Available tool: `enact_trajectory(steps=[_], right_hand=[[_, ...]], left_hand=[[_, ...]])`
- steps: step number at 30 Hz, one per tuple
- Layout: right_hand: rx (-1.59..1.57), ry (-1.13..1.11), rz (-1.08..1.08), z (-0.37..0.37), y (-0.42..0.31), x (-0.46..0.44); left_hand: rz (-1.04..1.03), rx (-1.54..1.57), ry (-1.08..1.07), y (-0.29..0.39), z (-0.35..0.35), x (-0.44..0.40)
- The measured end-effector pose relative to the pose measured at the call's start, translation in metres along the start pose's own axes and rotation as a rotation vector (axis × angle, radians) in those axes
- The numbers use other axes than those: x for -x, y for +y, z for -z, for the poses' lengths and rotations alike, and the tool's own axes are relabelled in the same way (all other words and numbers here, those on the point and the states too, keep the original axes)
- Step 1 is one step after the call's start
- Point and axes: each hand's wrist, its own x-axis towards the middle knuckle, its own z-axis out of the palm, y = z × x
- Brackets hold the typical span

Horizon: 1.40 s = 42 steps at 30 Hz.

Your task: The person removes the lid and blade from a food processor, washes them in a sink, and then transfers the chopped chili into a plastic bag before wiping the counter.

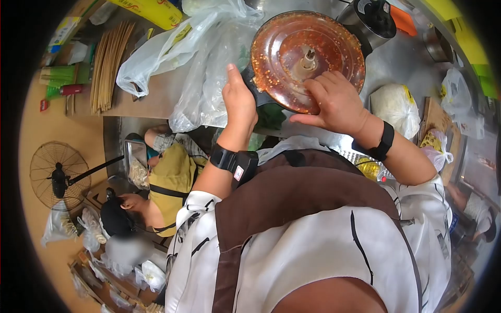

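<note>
In the head view, a food processor bowl with a round clear lid [276, 52] is in front of me. Red and yellow bits, like chopped chili, show through and cling to the lid. A small knob stands at its centre. My left hand [238, 101] is closed on the black handle [260, 94] at the bowl's lower left, thumb pointing up and the other fingers mostly hidden. My right hand [336, 101] lies over the lid's lower right part, its fingers bent on the plastic and its thumb reaching the rim.
A metal motor base or pot with a black top [373, 21] stands close behind the bowl. Clear plastic bags [201, 68] and wooden skewers [110, 65] lie left. A full white bag [395, 109] sits right. Another person [172, 175] works at lower left near a fan [60, 177].
</note>
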Motion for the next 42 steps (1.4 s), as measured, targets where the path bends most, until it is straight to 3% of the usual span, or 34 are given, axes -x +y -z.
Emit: enact_trajectory(steps=[8,12,15,20,29,35,37,39,42], right_hand=[[-0.077,0.169,-0.103,0.046,-0.004,-0.013],[-0.623,0.380,-0.410,0.071,0.005,-0.001],[-0.925,0.592,-0.397,0.083,0.013,0.000],[-1.091,0.587,-0.371,0.096,0.045,0.022],[-1.233,0.677,-0.375,0.097,0.043,0.015],[-1.226,0.596,-0.283,0.094,0.050,0.016],[-1.188,0.865,-0.369,0.094,0.021,-0.007],[-1.211,0.913,-0.365,0.095,0.017,-0.010],[-1.297,0.750,-0.263,0.096,0.035,0.004]], left_hand=[[-0.013,0.117,-0.088,-0.006,0.004,-0.002],[0.058,0.133,-0.119,-0.002,0.006,0.000],[0.105,0.056,-0.133,0.003,0.011,0.004],[0.099,0.126,-0.175,0.000,0.012,0.002],[0.100,0.099,-0.227,-0.007,0.020,-0.005],[0.118,-0.032,-0.254,0.004,0.020,0.007],[0.119,-0.049,-0.254,0.004,0.021,0.007],[0.106,-0.052,-0.258,0.000,0.024,0.003],[0.093,-0.064,-0.255,-0.001,0.024,0.004]])
